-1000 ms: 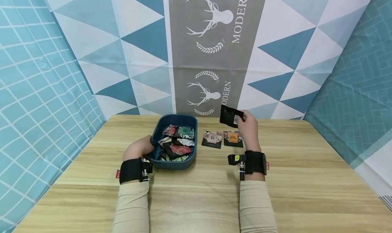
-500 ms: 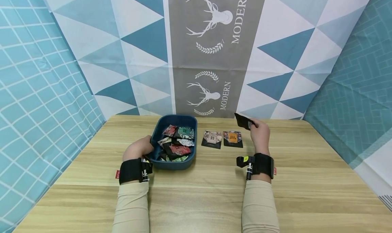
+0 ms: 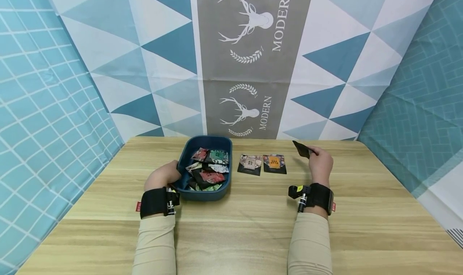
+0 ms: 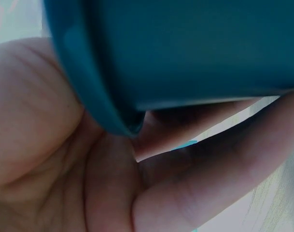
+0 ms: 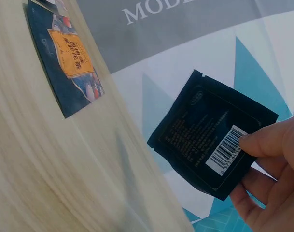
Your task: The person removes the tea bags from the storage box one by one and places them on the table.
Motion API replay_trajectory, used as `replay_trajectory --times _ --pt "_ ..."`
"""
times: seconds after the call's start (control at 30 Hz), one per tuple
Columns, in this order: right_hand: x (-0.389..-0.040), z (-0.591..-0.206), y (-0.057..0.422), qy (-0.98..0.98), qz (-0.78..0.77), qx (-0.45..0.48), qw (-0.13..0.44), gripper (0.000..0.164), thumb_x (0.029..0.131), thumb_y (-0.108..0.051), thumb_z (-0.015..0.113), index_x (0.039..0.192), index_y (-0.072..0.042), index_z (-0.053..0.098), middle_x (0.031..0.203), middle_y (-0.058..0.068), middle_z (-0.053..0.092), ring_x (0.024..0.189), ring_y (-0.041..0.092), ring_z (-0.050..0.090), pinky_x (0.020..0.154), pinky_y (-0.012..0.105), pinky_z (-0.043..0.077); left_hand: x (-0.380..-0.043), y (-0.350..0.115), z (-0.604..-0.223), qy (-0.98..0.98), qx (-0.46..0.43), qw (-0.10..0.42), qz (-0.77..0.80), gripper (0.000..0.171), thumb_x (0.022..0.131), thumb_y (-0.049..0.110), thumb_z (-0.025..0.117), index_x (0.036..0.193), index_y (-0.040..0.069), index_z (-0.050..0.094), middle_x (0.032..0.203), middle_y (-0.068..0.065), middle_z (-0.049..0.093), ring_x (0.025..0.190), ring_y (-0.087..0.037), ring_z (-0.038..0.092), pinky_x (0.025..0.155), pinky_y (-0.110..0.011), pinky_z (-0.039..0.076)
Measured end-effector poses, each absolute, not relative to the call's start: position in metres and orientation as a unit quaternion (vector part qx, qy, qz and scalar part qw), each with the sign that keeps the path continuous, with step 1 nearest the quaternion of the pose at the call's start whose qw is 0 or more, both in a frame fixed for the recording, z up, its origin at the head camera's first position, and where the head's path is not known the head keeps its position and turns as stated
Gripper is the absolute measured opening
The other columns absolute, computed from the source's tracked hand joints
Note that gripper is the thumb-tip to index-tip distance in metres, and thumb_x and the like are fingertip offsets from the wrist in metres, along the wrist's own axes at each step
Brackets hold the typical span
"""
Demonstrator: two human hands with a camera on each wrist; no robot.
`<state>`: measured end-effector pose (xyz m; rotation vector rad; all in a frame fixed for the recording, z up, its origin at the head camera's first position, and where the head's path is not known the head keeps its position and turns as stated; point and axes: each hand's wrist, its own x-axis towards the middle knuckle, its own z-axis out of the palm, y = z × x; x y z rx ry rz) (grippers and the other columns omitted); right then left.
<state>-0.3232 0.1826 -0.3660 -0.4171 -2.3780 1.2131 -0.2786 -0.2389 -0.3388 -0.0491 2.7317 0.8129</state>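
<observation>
My right hand (image 3: 321, 164) pinches a black square sachet (image 5: 190, 130) by one edge, thumb over the printed barcode. In the head view the sachet is tilted nearly edge-on above the table, right of two sachets lying flat. One of those has a beige label (image 3: 250, 162); its neighbour bears an orange label (image 3: 274, 162). My left hand (image 3: 162, 176) grips the left side of a dark blue plastic bin (image 3: 206, 195). The left wrist view shows the bin's rim (image 4: 84, 72) against the palm, with fingers curled along its outer wall. Several mixed sachets (image 3: 213, 176) lie in the bin.
The wooden table (image 3: 224, 234) reaches back to a patterned cloth backdrop (image 3: 166, 46). Tiled-print cloth hangs at the left (image 3: 47, 106) and right (image 3: 427, 106). Each wrist wears a black strap with a small camera.
My right hand has moved right and slightly toward me with the black sachet, which has turned from facing the camera to nearly edge-on. The left hand and the bin stay put.
</observation>
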Motion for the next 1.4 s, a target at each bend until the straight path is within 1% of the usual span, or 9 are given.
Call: replay_trajectory --times 0.17,0.3,0.47,0.6,0.7,0.83,1.13,1.3,1.4 --pt "-0.319 -0.366 0.186 -0.864 0.426 -0.148 0.223 0.033 0.096 -0.002 0.040 0.118 -0.006 0.065 0.122 0.022 0.059 0.110 0.040 0.054 0.086 0.047 0.044 -0.278 -0.238 -0.338 0.948 -0.015 0.145 0.283 0.021 0.094 0.004 0.039 0.113 -0.004 0.045 0.087 -0.015 0.050 0.067 -0.022 0.051 0.055 -0.029 0.041" --pt "-0.317 -0.368 0.190 -0.864 0.430 -0.156 0.210 0.036 0.094 0.001 0.038 0.119 -0.004 0.064 0.122 0.024 0.058 0.109 0.042 0.053 0.081 0.046 0.044 -0.279 -0.238 -0.337 0.947 -0.011 0.144 0.285 0.021 0.094 0.004 0.039 0.113 -0.005 0.044 0.088 -0.015 0.050 0.066 -0.022 0.052 0.054 -0.029 0.041" --pt "-0.318 -0.369 0.192 -0.868 0.436 -0.156 0.178 0.036 0.093 0.001 0.038 0.118 -0.003 0.064 0.123 0.026 0.057 0.114 0.044 0.049 0.092 0.051 0.041 -0.279 -0.238 -0.337 0.946 -0.013 0.141 0.291 0.020 0.094 0.003 0.039 0.111 -0.005 0.045 0.087 -0.015 0.050 0.066 -0.022 0.052 0.054 -0.028 0.041" --pt "-0.319 -0.372 0.192 -0.880 0.427 -0.147 0.147 0.037 0.092 0.002 0.038 0.118 -0.002 0.064 0.124 0.025 0.057 0.116 0.043 0.048 0.092 0.050 0.041 -0.279 -0.238 -0.338 0.946 -0.011 0.142 0.291 0.020 0.094 0.003 0.039 0.111 -0.005 0.045 0.086 -0.014 0.050 0.064 -0.021 0.052 0.054 -0.028 0.041" --pt "-0.318 -0.375 0.193 -0.893 0.418 -0.133 0.105 0.038 0.092 0.001 0.036 0.121 -0.001 0.061 0.128 0.025 0.053 0.119 0.043 0.046 0.095 0.050 0.040 -0.280 -0.238 -0.338 0.946 -0.010 0.144 0.289 0.021 0.095 0.004 0.038 0.112 -0.005 0.045 0.086 -0.015 0.050 0.063 -0.021 0.052 0.053 -0.028 0.042" --pt "-0.318 -0.379 0.195 -0.903 0.410 -0.115 0.053 0.036 0.095 -0.002 0.037 0.124 0.001 0.057 0.134 0.026 0.048 0.124 0.043 0.042 0.102 0.052 0.035 -0.279 -0.238 -0.338 0.946 -0.010 0.145 0.289 0.022 0.095 0.004 0.038 0.114 -0.006 0.043 0.088 -0.016 0.050 0.064 -0.022 0.052 0.053 -0.029 0.042" --pt "-0.322 -0.385 0.195 -0.903 0.405 -0.143 0.016 0.039 0.092 0.002 0.035 0.121 -0.002 0.061 0.138 0.025 0.044 0.128 0.043 0.037 0.106 0.050 0.032 -0.279 -0.238 -0.339 0.944 -0.014 0.144 0.296 0.022 0.093 0.003 0.040 0.113 -0.005 0.044 0.088 -0.015 0.050 0.065 -0.022 0.052 0.053 -0.028 0.041" --pt "-0.320 -0.383 0.195 -0.898 0.417 -0.139 -0.007 0.043 0.086 0.006 0.042 0.124 -0.002 0.058 0.141 0.025 0.040 0.130 0.043 0.034 0.105 0.046 0.032 -0.278 -0.238 -0.338 0.945 -0.015 0.144 0.292 0.021 0.094 0.003 0.039 0.112 -0.005 0.044 0.087 -0.015 0.049 0.066 -0.022 0.051 0.055 -0.028 0.041" --pt "-0.319 -0.382 0.197 -0.896 0.424 -0.126 -0.029 0.042 0.086 0.005 0.047 0.127 0.000 0.055 0.143 0.027 0.036 0.132 0.044 0.031 0.103 0.046 0.033 -0.277 -0.239 -0.338 0.947 -0.012 0.142 0.289 0.019 0.094 0.004 0.039 0.110 -0.005 0.045 0.086 -0.014 0.049 0.067 -0.022 0.051 0.055 -0.029 0.041"
